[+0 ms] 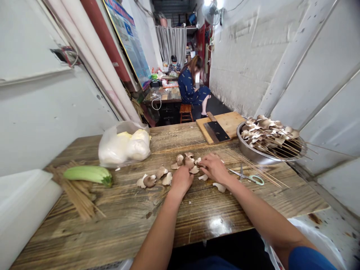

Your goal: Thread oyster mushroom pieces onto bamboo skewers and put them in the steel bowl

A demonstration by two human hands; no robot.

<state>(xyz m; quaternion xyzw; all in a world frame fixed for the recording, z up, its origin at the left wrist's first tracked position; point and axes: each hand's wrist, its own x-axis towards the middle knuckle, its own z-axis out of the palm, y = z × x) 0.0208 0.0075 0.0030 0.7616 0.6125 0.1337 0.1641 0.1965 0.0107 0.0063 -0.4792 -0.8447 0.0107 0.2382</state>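
Observation:
Torn pieces of oyster mushroom (161,172) lie scattered across the middle of the wooden table (123,213). My left hand (182,180) is closed against the near side of the pile, its fingertips hidden. Just to its right, my right hand (215,168) reaches in from the side, its bent fingers closed on a mushroom piece (198,161) at the pile's edge. More pale scraps (219,187) rest below my right wrist. Beside my right forearm lie scissors (255,179) with pale green handles and several thin bamboo skewers (255,167).
A metal basin (253,153) of skewered mushrooms stands at right, sticks poking out. Behind are a cleaver (216,131) and cutting board (229,122). Leftward are a plastic bag (112,148) of pale food, a green squash (87,174) on skewers, and a white container (25,210). Two people sit farther back.

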